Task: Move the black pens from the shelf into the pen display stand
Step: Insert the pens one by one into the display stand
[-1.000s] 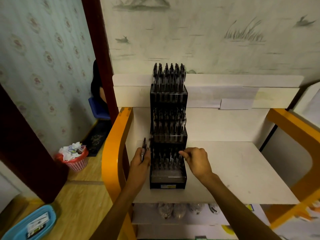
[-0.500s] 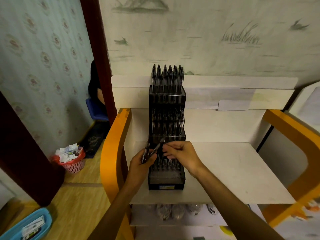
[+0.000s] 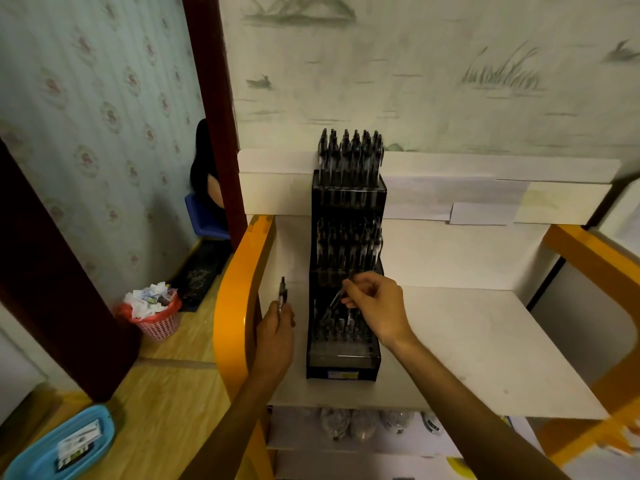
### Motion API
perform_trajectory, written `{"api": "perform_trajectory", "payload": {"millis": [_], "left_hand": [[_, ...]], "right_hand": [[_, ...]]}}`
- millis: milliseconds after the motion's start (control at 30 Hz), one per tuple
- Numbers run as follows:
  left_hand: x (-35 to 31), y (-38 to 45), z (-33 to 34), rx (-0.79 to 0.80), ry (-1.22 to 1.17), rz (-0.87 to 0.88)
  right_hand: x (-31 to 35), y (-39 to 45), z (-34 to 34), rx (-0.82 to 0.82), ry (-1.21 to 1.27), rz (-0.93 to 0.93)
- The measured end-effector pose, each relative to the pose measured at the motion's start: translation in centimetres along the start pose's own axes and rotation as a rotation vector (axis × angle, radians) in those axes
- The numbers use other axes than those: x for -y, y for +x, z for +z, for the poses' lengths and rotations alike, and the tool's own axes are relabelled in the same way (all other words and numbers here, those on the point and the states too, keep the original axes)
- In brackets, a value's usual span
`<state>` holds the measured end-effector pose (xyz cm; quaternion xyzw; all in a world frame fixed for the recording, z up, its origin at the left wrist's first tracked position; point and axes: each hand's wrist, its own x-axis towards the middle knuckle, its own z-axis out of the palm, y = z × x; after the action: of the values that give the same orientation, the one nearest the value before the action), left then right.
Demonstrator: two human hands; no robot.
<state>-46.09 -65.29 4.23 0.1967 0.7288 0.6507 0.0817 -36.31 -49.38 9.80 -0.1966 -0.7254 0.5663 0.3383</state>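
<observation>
1. Head cam looks down on the white shelf (image 3: 485,348) w/ orange side rails; the pen display stand (image 3: 346,278) sits at its left-centre, three tiers stepping back toward the wall.
2. Stand status: top & middle tiers look packed w/ black pens. Bottom tier is part-filled, w/ free slots toward the front, so the job seems near its end.
3. My right hand (image 3: 375,310) hovers over the bottom tier, fingers curled, pinching a black pen (image 3: 334,301) by its upper end; the pen slants down-left, tip just above the slots. Can't tell if the tip is in a hole yet.
4. My left hand (image 3: 278,332) is beside the stand's left wall, gripping a spare pen (image 3: 283,294) that points straight up, ready as the next one.
5. How I'd do this step well: bring the pen upright before lowering, as a slanted one may catch neighbours or wedge across two holes. Aim for an empty slot, guide the tip in, and only let go once it's seated.
6. Keep the wrist clear of the middle tier's pens overhanging just behind my knuckles; a bump could knock them askew.
7. Left hand stays close, so the handover is short.
</observation>
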Motion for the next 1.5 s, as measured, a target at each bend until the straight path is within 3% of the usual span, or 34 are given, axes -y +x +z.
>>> {"api": "perform_trajectory", "payload": {"millis": [233, 433, 600, 867, 933, 1067, 1167, 1367, 1500], "left_hand": [[-0.7, -0.1, -0.4, 0.005, 0.061, 0.146], [-0.6, 0.1, -0.7, -0.028, 0.067, 0.124], [-0.8, 0.1, -0.9, 0.019, 0.097, 0.211], [-0.7, 0.0, -0.3, 0.163, -0.023, 0.129], [-0.9, 0.1, -0.2, 0.164, -0.007, 0.138], [-1.4, 0.1, 0.0, 0.178, 0.032, 0.207], [-1.9, 0.1, 0.2, 0.209, 0.032, 0.253], [-1.7, 0.2, 0.5, 0.268, 0.086, 0.285], [-1.8, 0.8, 0.1, 0.226, 0.422, 0.338]], "right_hand": [[-1.1, 0.0, 1.3, 0.063, -0.345, -0.163], [-1.9, 0.4, 2.3, 0.122, -0.461, -0.212], [-3.2, 0.2, 3.1, 0.303, -0.646, -0.168], [-3.1, 0.2, 2.9, 0.298, -0.704, -0.069], [-2.4, 0.1, 2.4, 0.251, -0.624, -0.055], [-0.9, 0.0, 1.5, 0.238, -0.176, 0.061], [-0.1, -0.1, 1.4, 0.231, 0.015, 0.126], [0.0, -0.4, 1.3, 0.195, 0.152, 0.125], [0.2, -0.5, 0.9, 0.108, 0.185, 0.103]]}}
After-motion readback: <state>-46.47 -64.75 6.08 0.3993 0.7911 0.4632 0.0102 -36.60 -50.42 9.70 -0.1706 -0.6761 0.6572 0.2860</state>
